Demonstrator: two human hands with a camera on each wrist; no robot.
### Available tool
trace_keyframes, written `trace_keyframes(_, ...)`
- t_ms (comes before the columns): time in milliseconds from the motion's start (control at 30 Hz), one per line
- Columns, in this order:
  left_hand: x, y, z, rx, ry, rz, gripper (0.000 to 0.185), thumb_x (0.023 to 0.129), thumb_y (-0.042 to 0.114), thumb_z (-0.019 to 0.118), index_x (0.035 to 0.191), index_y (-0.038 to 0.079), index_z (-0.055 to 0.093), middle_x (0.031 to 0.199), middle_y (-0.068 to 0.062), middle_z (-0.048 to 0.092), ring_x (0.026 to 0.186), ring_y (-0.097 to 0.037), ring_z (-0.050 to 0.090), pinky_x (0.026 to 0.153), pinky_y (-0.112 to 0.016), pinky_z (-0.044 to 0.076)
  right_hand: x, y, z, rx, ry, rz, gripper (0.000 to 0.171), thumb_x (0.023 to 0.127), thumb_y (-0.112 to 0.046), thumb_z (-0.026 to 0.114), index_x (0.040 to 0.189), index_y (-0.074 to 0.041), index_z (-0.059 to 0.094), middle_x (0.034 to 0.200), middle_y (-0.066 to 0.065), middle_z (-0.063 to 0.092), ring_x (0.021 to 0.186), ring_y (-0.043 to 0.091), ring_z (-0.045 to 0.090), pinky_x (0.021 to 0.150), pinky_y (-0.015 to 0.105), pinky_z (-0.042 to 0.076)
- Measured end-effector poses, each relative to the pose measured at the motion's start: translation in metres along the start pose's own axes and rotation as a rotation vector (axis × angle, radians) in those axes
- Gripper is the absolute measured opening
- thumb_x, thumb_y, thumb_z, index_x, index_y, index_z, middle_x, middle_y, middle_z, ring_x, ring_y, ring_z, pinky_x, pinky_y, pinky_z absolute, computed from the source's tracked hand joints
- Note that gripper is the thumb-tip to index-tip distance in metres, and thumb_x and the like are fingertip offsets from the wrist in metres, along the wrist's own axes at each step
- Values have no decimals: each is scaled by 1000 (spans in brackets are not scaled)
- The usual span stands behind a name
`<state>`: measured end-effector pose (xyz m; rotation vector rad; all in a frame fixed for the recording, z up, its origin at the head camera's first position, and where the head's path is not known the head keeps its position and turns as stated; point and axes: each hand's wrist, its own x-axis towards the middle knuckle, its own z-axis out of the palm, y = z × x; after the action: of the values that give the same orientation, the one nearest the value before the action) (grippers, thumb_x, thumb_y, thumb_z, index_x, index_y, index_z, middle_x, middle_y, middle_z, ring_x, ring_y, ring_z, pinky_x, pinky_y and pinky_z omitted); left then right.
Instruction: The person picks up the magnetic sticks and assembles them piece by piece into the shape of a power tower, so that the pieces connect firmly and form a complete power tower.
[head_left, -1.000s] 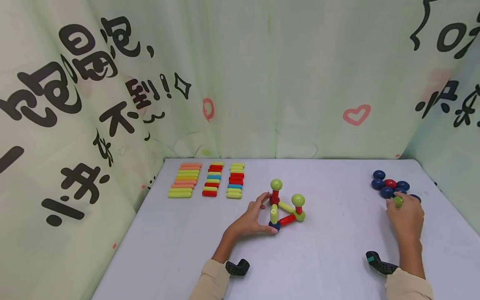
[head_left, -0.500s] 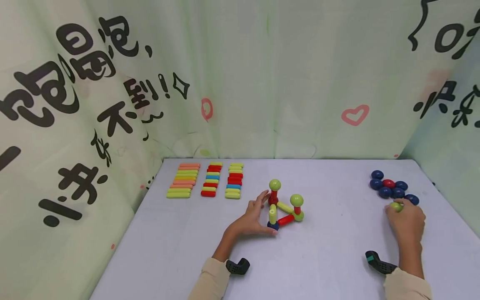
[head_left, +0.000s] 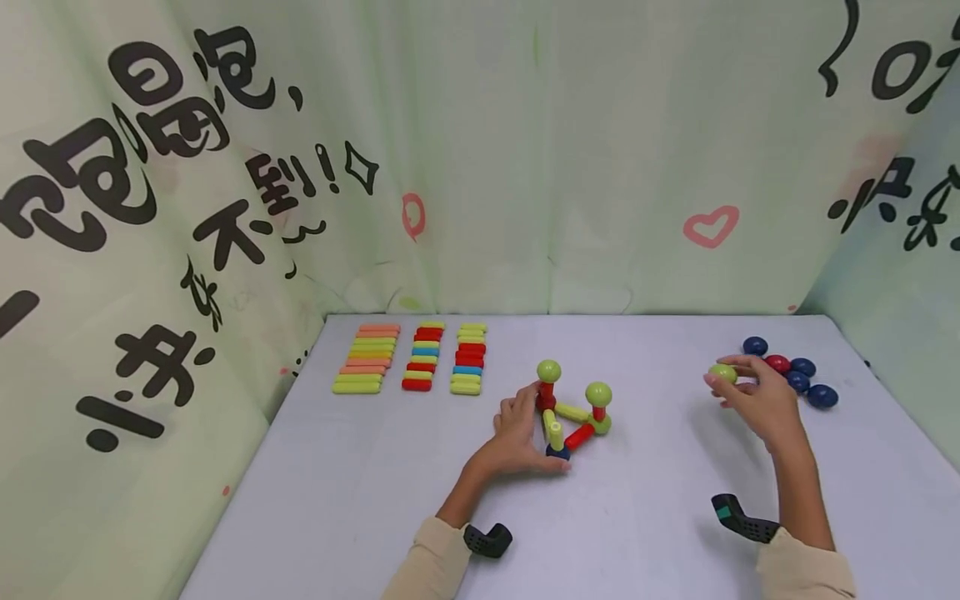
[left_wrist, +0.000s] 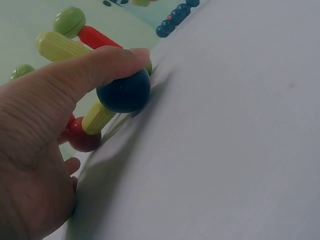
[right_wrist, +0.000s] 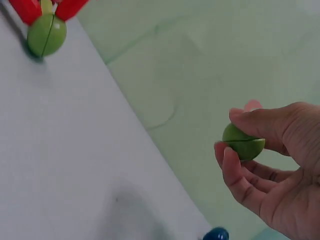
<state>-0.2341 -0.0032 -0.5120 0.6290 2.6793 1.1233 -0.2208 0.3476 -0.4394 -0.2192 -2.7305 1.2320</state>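
In the head view my left hand (head_left: 517, 437) holds the near-left side of a triangular toy frame of sticks and balls (head_left: 579, 437). Its thumb lies against the frame's blue ball (left_wrist: 125, 92), and its fingers reach to the red ball (left_wrist: 84, 135). A yellow-green stick (head_left: 556, 435) rises from the blue corner. The two other corners carry short red sticks topped by green balls (head_left: 598, 394). My right hand (head_left: 767, 404), raised over the table, pinches a loose green ball (right_wrist: 244, 142) between thumb and fingertips.
Several blue balls (head_left: 822, 396) and a red ball (head_left: 777, 364) lie at the right back of the table (head_left: 637, 533). Three columns of coloured sticks (head_left: 367, 358) lie at the left back. A printed curtain (head_left: 480, 167) borders the table behind.
My right hand has lifted the green ball from beside the blue balls and moved it left. My left hand and the near corner of the frame have shifted slightly right.
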Motion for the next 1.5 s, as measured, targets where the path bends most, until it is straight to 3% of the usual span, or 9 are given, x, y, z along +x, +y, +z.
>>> trace_keyframes(67, 1, 2, 1, 12, -5, -22, 122, 66, 52, 84, 157, 22, 8, 150, -4, 34, 134, -23, 27, 102, -46, 36, -2, -16, 4, 58, -37, -62, 60, 95, -43, 60, 137, -3, 44, 133, 27, 49, 75, -8, 61, 67, 5, 46)
trace_keyframes(167, 1, 4, 1, -4, -8, -55, 126, 65, 52, 85, 157, 28, 3, 147, -9, 35, 135, -25, 28, 97, -46, 40, -6, -39, 12, 124, -94, -150, 57, 95, -36, 63, 137, -4, 43, 132, 23, 48, 80, -13, 61, 72, 5, 48)
trace_keyframes(367, 0, 6, 2, -33, 27, -92, 131, 64, 50, 87, 156, 33, -5, 147, -10, 33, 132, -25, 29, 95, -45, 38, -21, -78, 33, 203, -192, -309, 47, 93, -25, 67, 132, -6, 50, 122, 12, 53, 84, -3, 65, 69, 18, 55)
trace_keyframes(533, 1, 7, 7, -16, 151, -125, 133, 63, 51, 87, 157, 24, -3, 149, -10, 31, 132, -27, 28, 95, -50, 29, -34, -101, 56, 253, -267, -435, 42, 91, -16, 70, 130, -8, 55, 112, 9, 60, 71, 11, 66, 67, 22, 55)
trace_keyframes(700, 3, 8, 12, 23, 286, -140, 128, 64, 51, 86, 156, 16, 3, 150, -8, 33, 127, -28, 30, 91, -52, 30, -42, -118, 88, 304, -324, -508, 42, 87, -9, 72, 126, -5, 58, 96, 13, 66, 60, 13, 61, 56, 24, 50)
trace_keyframes(900, 4, 8, 12, 32, 316, -108, 129, 63, 52, 87, 155, 14, 6, 150, -9, 32, 124, -29, 32, 86, -50, 30, -40, -113, 117, 237, -288, -523, 42, 84, -15, 77, 123, -7, 62, 100, 10, 66, 59, 12, 57, 53, 23, 50)
trace_keyframes(1233, 2, 6, 9, 31, 266, -134, 126, 65, 57, 84, 156, 15, 8, 151, -7, 33, 125, -27, 33, 86, -46, 31, -41, -108, 123, 162, -293, -603, 40, 83, -13, 78, 119, -5, 63, 104, 10, 67, 66, 4, 56, 53, 20, 46)
trace_keyframes(1400, 0, 3, -8, -2, 194, -152, 125, 64, 55, 85, 156, 18, 10, 150, -11, 34, 132, -28, 33, 103, -55, 35, -40, -109, 119, 203, -161, -619, 33, 85, -11, 75, 116, -5, 63, 104, 10, 67, 58, 5, 57, 50, 21, 49)
trace_keyframes(1500, -3, -4, -26, -45, 182, -152, 113, 68, 48, 86, 155, 21, 18, 145, -11, 39, 132, -27, 38, 104, -52, 44, -37, -106, 118, 280, -44, -561, 21, 91, -9, 69, 110, -2, 63, 97, 12, 67, 53, 8, 56, 48, 20, 48)
